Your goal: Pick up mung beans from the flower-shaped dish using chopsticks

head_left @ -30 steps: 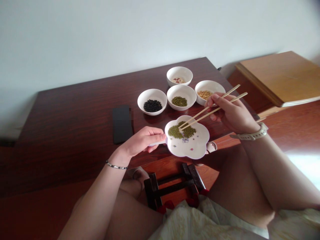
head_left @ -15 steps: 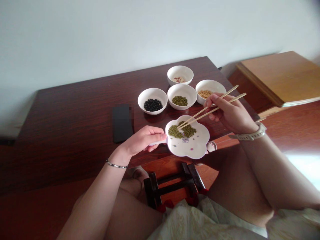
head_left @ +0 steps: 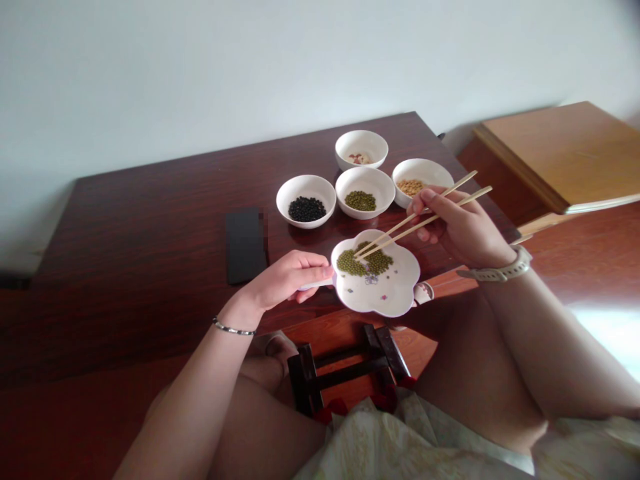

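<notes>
Beans in dish; bowls behind it, on table.

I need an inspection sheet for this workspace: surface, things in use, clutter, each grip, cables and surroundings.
Surface: dark wood-grained table.
Things in use: flower-shaped dish with green beans; chopsticks, tips at the beans. Beyond it: black-bean bowl, green-bean bowl, tan-bean bowl, and a back bowl with reddish and pale pieces too small to identify.
Clutter: dark flat object left of the bowls, partly pixelated; identity unclear.
Left grip: closed on the dish's handle.
Right grip: holding the chopsticks, pointed down toward the dish.
Cables: nothing seen.
Surroundings: pale wall behind; light-brown wooden furniture to the right; dark wooden frame below the dish.
</notes>
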Tool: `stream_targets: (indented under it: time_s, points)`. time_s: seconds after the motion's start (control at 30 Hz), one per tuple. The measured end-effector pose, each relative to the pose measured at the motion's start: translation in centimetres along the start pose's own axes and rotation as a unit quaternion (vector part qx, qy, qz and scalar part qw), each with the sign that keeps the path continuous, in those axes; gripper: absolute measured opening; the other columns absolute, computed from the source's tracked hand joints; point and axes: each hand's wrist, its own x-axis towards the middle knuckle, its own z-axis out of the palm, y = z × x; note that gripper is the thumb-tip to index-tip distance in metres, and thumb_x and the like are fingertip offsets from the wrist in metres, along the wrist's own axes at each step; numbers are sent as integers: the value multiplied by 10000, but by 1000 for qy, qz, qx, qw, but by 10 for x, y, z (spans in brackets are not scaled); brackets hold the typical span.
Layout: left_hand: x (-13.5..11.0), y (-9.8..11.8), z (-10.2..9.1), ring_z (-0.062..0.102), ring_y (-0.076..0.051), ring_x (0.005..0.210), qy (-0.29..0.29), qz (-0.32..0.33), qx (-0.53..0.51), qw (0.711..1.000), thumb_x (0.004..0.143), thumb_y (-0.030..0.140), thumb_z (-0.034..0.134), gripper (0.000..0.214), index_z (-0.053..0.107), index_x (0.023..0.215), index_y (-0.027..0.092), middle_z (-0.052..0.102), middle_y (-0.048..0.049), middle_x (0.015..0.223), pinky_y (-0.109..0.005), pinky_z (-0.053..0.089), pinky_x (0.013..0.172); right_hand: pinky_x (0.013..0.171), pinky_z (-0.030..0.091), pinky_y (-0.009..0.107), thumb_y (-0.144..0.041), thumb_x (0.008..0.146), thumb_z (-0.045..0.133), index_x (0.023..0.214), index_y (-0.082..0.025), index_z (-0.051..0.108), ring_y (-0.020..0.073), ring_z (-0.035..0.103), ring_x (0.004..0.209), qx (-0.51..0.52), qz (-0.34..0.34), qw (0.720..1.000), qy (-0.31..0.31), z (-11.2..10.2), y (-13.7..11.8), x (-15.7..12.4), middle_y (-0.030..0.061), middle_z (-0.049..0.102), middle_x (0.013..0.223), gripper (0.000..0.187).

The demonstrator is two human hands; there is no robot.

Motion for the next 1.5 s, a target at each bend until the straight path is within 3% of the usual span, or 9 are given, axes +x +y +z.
stream_targets:
  time_s: [0.33, 0.77, 1.1, 1.5]
  points:
    - [3, -9, -4, 427, -105, 566, -5, 2, 2, 1000, 1235, 578, 783, 525, 633, 875, 225, 586, 39, 663, -245, 224, 543, 405, 408, 261, -694, 1052, 1050, 878, -252, 804, 132, 591, 562, 15, -31, 999, 16, -3, 6, 1, 45, 732, 837, 535]
    - [4, -6, 1, 443, -98, 569, 6, 24, -31, 999, 1218, 496, 816, 460, 699, 887, 199, 563, 51, 675, -244, 217, 537, 392, 389, 268, -614, 1065, 1051, 883, -254, 823, 144, 608, 563, 42, -39, 998, 34, -15, 11, 8, 54, 767, 849, 463]
    - [3, -5, 1, 428, -98, 553, 10, 19, -33, 999, 1216, 508, 818, 466, 702, 883, 203, 559, 52, 654, -242, 211, 531, 420, 432, 230, -692, 1055, 1052, 886, -240, 809, 110, 594, 573, 19, -21, 1000, 9, -5, 7, 2, 42, 748, 889, 541]
    - [4, -4, 0, 427, -100, 549, 6, 16, -21, 1000, 1208, 507, 807, 441, 726, 903, 198, 563, 52, 650, -241, 213, 528, 442, 460, 220, -667, 1111, 999, 873, -241, 811, 128, 589, 582, -2, -23, 1000, -1, 1, 5, -1, 32, 674, 770, 523]
